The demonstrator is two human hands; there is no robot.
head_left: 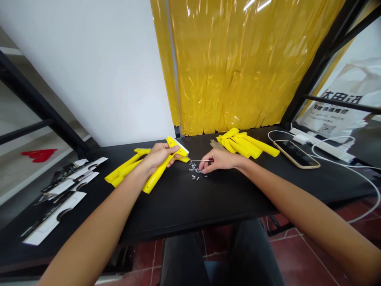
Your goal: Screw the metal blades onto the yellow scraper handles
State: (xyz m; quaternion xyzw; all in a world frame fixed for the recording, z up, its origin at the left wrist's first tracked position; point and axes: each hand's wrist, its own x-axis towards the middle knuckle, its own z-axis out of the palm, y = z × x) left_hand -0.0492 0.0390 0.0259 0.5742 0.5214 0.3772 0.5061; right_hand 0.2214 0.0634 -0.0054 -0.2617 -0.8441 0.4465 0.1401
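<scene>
My left hand (162, 154) is wrapped round a yellow scraper (154, 178), its wide head with a pale edge strip pointing away from me. Over a small pile of loose silver screws (195, 169), my right hand (218, 160) has its fingertips bent down and closed, touching the pile. A thin metal shaft, seemingly a screwdriver (201, 160), lies across those fingers and points left; its handle is hidden by the hand. Whether a screw is pinched between the fingertips is too small to tell. More yellow scrapers (122, 171) lie beside my left wrist.
Yellow handle pieces (247, 143) are heaped behind my right hand, beside some brown flat pieces (216, 144). To the right lie a phone (296, 154), white cables and a power strip (324, 145). White-and-black cards (56, 218) cover the left end of the black table (190, 210).
</scene>
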